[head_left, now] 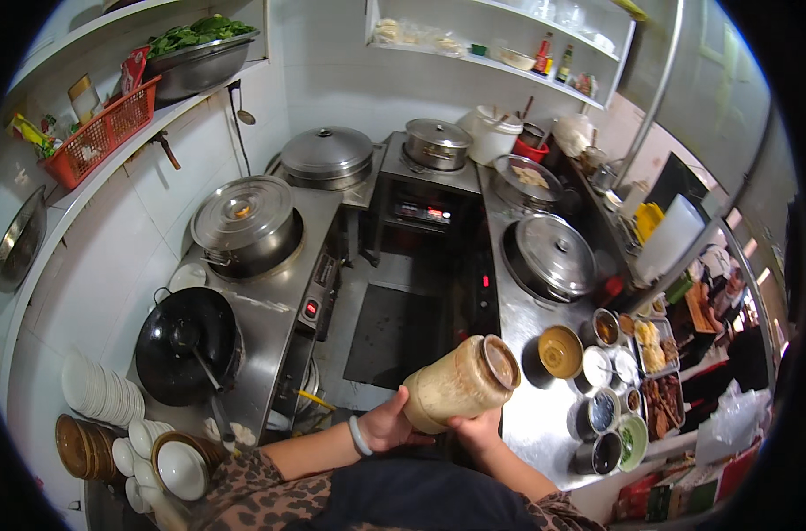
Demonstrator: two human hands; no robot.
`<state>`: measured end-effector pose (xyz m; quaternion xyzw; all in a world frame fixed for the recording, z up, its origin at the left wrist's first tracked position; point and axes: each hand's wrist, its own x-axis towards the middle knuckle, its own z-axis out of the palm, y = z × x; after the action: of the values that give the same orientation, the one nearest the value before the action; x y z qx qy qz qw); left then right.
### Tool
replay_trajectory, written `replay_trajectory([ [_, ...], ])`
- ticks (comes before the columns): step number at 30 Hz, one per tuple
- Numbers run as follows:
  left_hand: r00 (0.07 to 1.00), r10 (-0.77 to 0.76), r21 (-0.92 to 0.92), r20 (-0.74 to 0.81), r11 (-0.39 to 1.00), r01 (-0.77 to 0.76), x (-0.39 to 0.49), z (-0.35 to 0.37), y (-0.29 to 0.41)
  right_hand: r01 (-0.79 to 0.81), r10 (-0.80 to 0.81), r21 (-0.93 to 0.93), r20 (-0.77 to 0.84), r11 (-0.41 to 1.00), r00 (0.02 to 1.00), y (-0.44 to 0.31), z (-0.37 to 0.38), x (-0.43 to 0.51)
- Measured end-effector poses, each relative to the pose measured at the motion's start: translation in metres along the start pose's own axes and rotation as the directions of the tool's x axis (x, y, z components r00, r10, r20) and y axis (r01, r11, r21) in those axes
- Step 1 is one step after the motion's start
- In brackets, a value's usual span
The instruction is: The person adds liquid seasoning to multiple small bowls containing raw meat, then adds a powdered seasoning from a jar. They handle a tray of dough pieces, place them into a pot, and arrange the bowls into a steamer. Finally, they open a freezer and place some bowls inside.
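Both my hands hold a large jar (453,385) with cream-coloured contents, tilted so that its brownish round top (501,362) faces up and to the right. My left hand (386,421) grips it near the base; a pale bangle (360,436) circles that wrist. Around the jar's lower right side is my right hand (477,431), its fingers partly hidden. The jar is held in the air over the gap between the two counters. Just right of it, on the steel counter (519,425), sits a brown bowl (560,352).
A black wok (187,346) with a ladle and a lidded pot (244,226) occupy the left counter. Stacked plates (101,391) and bowls stand at lower left. Several seasoning containers (602,411) and another lidded pot (554,255) line the right. A person (721,292) is beyond the partition.
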<state>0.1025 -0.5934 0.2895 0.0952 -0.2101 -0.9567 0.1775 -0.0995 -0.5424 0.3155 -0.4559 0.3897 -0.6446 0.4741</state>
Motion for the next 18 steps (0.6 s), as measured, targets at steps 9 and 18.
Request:
replay_trajectory([
  [9, 0.658, 0.333, 0.400, -0.676, 0.915, -0.052, -0.031, -0.116, 0.108, 0.023, -0.083, 0.293, 0.194, 0.956, 0.978, 0.039, 0.014, 0.290],
  [18, 0.062, 0.998, 0.400, -0.010, -0.053, 0.915, -0.029, -0.252, 0.074, 0.296, -0.325, 0.137, 0.461, 0.945, 0.826, 0.037, 0.162, 0.638],
])
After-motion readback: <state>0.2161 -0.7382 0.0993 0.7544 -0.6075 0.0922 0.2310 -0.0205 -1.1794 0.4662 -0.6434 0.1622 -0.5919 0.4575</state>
